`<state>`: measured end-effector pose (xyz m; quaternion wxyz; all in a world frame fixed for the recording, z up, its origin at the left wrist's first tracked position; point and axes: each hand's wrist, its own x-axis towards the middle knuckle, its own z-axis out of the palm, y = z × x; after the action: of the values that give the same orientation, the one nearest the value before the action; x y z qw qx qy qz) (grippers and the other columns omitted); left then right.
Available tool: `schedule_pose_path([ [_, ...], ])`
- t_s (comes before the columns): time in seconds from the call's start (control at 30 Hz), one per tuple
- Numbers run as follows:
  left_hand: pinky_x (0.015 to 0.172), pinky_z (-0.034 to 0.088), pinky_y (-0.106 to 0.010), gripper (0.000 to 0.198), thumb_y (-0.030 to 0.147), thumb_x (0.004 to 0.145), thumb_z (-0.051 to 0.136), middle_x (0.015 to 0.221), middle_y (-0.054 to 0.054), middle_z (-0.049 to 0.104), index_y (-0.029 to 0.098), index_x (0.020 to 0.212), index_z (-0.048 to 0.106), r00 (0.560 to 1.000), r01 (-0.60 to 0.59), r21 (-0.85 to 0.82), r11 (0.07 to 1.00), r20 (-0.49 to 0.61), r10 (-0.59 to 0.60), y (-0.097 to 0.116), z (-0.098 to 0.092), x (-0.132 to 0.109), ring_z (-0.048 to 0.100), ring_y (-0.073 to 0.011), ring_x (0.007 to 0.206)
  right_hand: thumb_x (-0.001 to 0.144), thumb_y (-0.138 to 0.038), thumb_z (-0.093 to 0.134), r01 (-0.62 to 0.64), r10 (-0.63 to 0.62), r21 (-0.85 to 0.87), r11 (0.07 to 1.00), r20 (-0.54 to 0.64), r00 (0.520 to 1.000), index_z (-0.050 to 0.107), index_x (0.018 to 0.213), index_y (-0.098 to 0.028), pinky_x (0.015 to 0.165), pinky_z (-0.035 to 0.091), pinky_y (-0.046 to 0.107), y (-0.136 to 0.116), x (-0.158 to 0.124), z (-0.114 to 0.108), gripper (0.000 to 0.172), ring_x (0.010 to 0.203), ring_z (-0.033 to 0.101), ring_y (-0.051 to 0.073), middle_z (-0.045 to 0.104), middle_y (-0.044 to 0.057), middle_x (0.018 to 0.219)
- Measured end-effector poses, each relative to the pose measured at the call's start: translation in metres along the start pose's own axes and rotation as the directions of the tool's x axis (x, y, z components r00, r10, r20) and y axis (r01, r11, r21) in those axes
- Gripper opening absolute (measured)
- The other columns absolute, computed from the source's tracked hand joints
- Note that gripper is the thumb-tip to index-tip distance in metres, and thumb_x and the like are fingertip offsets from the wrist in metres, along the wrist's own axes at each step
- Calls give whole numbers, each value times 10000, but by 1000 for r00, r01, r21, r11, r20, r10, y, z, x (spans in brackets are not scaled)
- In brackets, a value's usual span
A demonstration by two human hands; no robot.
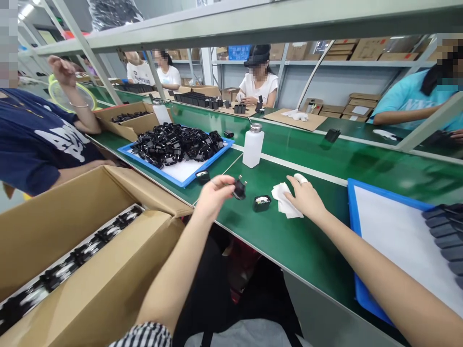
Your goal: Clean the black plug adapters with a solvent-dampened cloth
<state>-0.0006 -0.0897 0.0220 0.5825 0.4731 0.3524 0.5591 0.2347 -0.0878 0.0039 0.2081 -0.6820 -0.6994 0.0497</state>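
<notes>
Between the thumb and fingers of my left hand (214, 196) is a small black plug piece (239, 189), its two metal pins pointing up. My right hand (306, 193) rests at a crumpled white cloth (285, 201) on the green bench; a white cover sits on one fingertip. How firmly it grips the cloth I cannot tell, but thumb and fingers look spread. A black adapter housing (262, 203) with its inside showing lies between my hands. Another black housing (203, 177) is just beyond my left hand.
A white dispenser bottle (253, 146) stands behind my hands. A blue-rimmed tray (184, 184) heaped with black plug pieces is at left, another blue tray (356, 226) with black blocks at right. An open carton (90, 270) is near left. Co-workers sit around the bench; a shelf beam (231, 24) crosses overhead.
</notes>
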Motion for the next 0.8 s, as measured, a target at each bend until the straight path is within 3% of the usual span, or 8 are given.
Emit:
schedule_pose_path([
  [0.1, 487, 350, -183, 200, 163, 483, 611, 617, 30, 522, 144, 654, 508, 975, 222, -210, 952, 72, -211, -28, 21, -10, 480, -55, 538, 693, -339, 438, 112, -164, 403, 908, 97, 982, 398, 1124, -168, 693, 399, 364, -18, -5, -4, 465, 819, 482, 207, 506, 99, 929],
  [0.17, 446, 317, -165, 205, 157, 475, 624, 585, 36, 515, 141, 645, 512, 953, 303, -279, 911, 116, -281, -37, 30, -9, 467, -41, 506, 678, -346, 452, 77, -241, 617, 783, 187, 952, 415, 1105, -181, 603, 421, 307, -31, -8, -6, 460, 662, 503, 152, 536, 44, 782],
  [0.23, 435, 307, -162, 203, 163, 479, 630, 563, 36, 512, 140, 642, 512, 939, 343, -316, 885, 152, -309, -39, 37, -6, 471, -41, 499, 646, -325, 488, 13, -269, 723, 690, 240, 933, 465, 1053, -172, 547, 412, 274, -42, -11, -8, 436, 574, 485, 122, 535, 17, 705],
  [0.43, 439, 320, -164, 224, 235, 485, 646, 514, 49, 491, 134, 611, 490, 972, 235, -297, 925, 72, -224, -36, 52, -7, 456, -32, 466, 638, -320, 499, -107, -259, 866, 489, 261, 930, 533, 918, -144, 475, 361, 227, -49, -15, -13, 332, 489, 431, 81, 488, -16, 575],
  [0.57, 417, 308, -157, 248, 303, 502, 632, 495, 49, 479, 133, 602, 482, 972, 237, -284, 929, 75, -224, -39, 56, -8, 440, -26, 442, 636, -314, 508, -141, -301, 871, 470, 308, 903, 528, 831, -148, 429, 328, 210, -47, -16, -15, 257, 418, 387, 66, 432, -47, 474],
  [0.7, 427, 312, -155, 227, 289, 522, 618, 508, 52, 471, 138, 623, 480, 967, 253, -292, 923, 59, -247, -40, 56, -6, 442, -24, 450, 612, -251, 501, -174, -308, 882, 437, 329, 893, 491, 783, -164, 438, 345, 207, -46, -17, -16, 192, 439, 418, 69, 457, -41, 522],
  [0.8, 441, 312, -160, 200, 261, 532, 604, 534, 52, 473, 145, 643, 485, 974, 224, -225, 948, 31, -223, -40, 52, -6, 442, -27, 466, 588, -171, 469, -136, -282, 873, 469, 294, 913, 465, 841, -182, 482, 382, 214, -45, -16, -16, 253, 533, 475, 90, 498, -21, 637],
])
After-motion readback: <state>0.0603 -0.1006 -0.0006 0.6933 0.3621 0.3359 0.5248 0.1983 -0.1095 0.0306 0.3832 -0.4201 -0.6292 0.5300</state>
